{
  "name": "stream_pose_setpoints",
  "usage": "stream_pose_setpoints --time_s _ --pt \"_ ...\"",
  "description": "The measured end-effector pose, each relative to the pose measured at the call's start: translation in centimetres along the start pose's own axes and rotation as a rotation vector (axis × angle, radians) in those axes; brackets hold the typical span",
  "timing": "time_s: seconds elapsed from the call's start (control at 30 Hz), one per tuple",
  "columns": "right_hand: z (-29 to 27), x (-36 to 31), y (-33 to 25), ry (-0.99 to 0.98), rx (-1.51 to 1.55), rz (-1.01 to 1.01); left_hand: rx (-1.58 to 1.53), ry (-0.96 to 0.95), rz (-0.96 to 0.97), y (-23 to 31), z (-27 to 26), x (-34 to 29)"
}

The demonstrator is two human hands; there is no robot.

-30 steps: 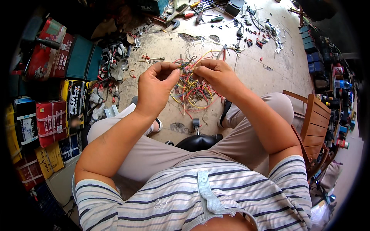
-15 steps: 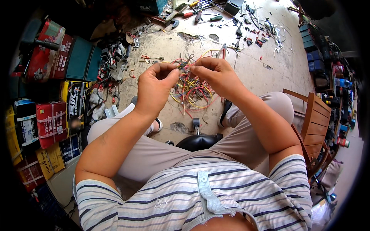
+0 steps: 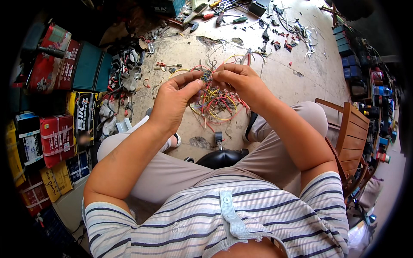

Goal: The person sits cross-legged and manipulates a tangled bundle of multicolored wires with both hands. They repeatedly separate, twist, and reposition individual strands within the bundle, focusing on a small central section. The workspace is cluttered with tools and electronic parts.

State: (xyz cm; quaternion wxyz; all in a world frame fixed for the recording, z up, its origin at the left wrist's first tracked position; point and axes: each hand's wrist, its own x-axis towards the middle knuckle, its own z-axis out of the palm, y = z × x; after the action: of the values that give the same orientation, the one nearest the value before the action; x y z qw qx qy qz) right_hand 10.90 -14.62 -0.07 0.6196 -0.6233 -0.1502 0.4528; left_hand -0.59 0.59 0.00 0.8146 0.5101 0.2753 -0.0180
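A loose tangle of thin red, yellow, black and green electrical wires [image 3: 216,104] lies on the concrete floor between my feet. Above it, my left hand [image 3: 175,98] pinches wire between thumb and forefinger. My right hand [image 3: 243,84] is close beside it, its fingertips also closed on wire. The two hands are nearly touching, with a small bunch of wires between them. Exactly which strands each one grips is too fine to make out. Just beyond my right hand, a pair of pliers [image 3: 246,56] lies on the floor.
Boxes [image 3: 57,139] are stacked on my left, beside a heap of scrap parts [image 3: 129,71]. Screwdrivers [image 3: 234,21], a brush [image 3: 195,13] and wire scraps [image 3: 307,36] lie at the far side. A wooden chair [image 3: 353,134] stands at my right. A black seat [image 3: 219,159] is beneath me.
My left hand has shifted slightly right, closer to my right hand. More of the bunched wires shows between the fingertips. Both hands stay closed.
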Motion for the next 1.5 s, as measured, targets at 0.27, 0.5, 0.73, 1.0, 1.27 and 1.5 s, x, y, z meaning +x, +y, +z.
stream_pose_setpoints --time_s 0.27,0.5,0.73,1.0,1.27,1.5 --pt "0.0 -0.2 -0.2 -0.059 0.01 -0.022 -0.114 -0.086 -0.119 0.4 0.1 -0.4" --pt "-0.2 -0.3 -0.2 -0.083 0.006 -0.047 -0.103 -0.091 -0.08 0.2 0.1 -0.3" --pt "-0.3 -0.1 0.2 -0.073 -0.014 -0.057 -0.063 -0.079 -0.025 -0.2 -0.2 -0.1" --pt "-0.3 0.4 1.2 -0.054 -0.038 -0.023 -0.016 -0.054 0.019 -0.6 -0.2 0.1" --pt "-0.4 0.4 1.1 -0.068 -0.026 0.005 -0.004 -0.037 0.027 -0.7 -0.2 0.2" --pt "-0.2 0.4 1.2 -0.044 -0.073 0.012 0.033 -0.034 0.045 -0.8 -0.1 0.1"
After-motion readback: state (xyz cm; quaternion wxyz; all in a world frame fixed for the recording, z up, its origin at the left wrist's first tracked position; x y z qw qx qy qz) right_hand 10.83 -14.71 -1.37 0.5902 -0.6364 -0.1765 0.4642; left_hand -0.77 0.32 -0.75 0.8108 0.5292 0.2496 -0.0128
